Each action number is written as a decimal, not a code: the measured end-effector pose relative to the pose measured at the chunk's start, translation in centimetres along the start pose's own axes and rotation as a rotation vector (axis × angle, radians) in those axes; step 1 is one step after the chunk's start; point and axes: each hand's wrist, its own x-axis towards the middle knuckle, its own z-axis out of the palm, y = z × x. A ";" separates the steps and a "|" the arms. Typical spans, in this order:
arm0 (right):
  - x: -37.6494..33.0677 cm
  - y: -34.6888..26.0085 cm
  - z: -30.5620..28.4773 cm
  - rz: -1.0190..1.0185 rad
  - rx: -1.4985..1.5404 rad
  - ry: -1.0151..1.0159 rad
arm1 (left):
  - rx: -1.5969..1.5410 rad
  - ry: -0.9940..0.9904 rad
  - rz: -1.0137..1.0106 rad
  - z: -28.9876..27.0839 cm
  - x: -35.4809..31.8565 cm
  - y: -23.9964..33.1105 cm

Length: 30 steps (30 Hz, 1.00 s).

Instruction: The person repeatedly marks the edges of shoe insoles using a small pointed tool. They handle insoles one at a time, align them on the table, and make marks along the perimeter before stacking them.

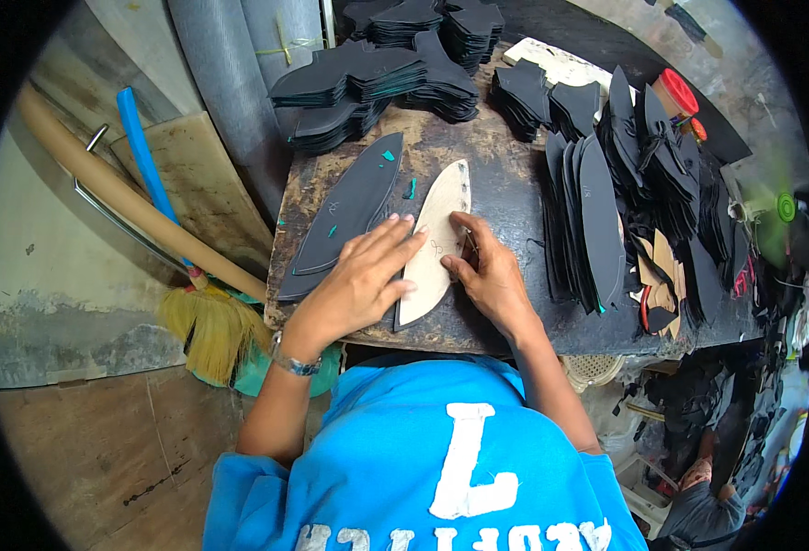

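Worn dark wooden bench (pixel 501 174) standing on stained concrete floor (pixel 92 450); straw broom (pixel 211 335) leaning at its left edge, daylight falling.

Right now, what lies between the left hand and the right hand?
In the head view, the pale template lies between left hand and right hand.

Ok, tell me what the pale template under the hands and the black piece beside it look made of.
Pale template: likely stiff card or fibreboard, matte cream with a clean cut edge, lying flat under the left hand and right hand. Black piece: probably leather or a synthetic sheet, dull dark surface with a traced outline.
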 end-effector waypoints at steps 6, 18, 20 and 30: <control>0.7 1.2 -0.6 0.139 0.090 0.037 | 0.165 0.049 0.110 3.4 -0.4 -2.5; 0.7 1.8 -0.5 0.130 0.170 0.037 | 0.202 0.076 0.102 3.5 -0.5 -1.9; 0.7 1.8 -0.3 0.115 0.165 0.064 | 0.183 0.062 0.086 3.4 -0.4 -1.9; 1.1 3.4 -0.6 0.155 0.194 0.065 | 0.142 0.037 0.158 3.4 -0.9 -1.8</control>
